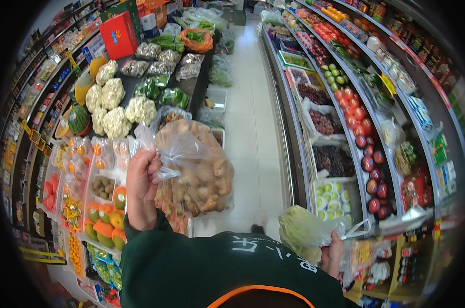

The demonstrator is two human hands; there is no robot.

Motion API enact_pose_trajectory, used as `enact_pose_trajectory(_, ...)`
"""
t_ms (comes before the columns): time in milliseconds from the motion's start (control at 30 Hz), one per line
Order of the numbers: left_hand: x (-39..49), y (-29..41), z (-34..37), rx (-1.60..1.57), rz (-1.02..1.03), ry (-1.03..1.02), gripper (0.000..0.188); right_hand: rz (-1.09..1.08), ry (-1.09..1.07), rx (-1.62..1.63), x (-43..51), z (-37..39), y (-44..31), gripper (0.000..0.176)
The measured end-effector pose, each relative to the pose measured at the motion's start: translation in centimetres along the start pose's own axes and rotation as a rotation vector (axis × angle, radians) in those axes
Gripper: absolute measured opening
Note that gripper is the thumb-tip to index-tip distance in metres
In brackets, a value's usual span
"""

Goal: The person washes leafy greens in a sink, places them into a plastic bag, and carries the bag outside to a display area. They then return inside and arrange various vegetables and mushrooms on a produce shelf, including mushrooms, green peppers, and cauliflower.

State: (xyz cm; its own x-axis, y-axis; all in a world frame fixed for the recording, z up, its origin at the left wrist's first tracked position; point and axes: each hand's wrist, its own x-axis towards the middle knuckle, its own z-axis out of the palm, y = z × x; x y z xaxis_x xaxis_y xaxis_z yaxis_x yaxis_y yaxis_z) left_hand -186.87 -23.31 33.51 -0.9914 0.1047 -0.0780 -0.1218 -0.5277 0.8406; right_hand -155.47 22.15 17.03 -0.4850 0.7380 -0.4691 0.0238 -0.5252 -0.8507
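Observation:
My left hand (143, 183) grips the knotted neck of a clear plastic bag of ginger roots (201, 181). This bulging bag hangs beside the produce stand, partly over the aisle. Low on the right, my right hand (331, 252) is closed around the gathered top of a second clear plastic bag (329, 229). Inside that bag is a pale green leafy vegetable (296, 223), perhaps a Chinese cabbage. Cauliflowers (119, 121) in clear wrap lie on the stand just beyond the ginger. Nearest the right-hand bag are pale green fruits (332, 198) in a white box.
A tiled aisle (250, 127) runs ahead between the stand and a tiered produce shelf (356, 161). Boxes of grapes (321, 121) line its lower tier. White tubs (217, 99) sit on the floor by the stand. Mangoes (103, 227) in foam nets lie at left.

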Motion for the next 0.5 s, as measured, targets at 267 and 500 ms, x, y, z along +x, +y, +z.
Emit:
enact_pose_trajectory(267, 12.9, -4.5, 8.0, 0.050, 0.034, 0.301, 0.021, 0.060, -0.176, -0.074, 22.9, 12.8, -6.7, 0.019)
enact_pose_trajectory(500, 22.8, -7.0, 10.1, -0.022, -0.026, 0.448, 0.022, 0.125, -0.234, -0.017, 38.5, 25.6, -13.8, 0.022)
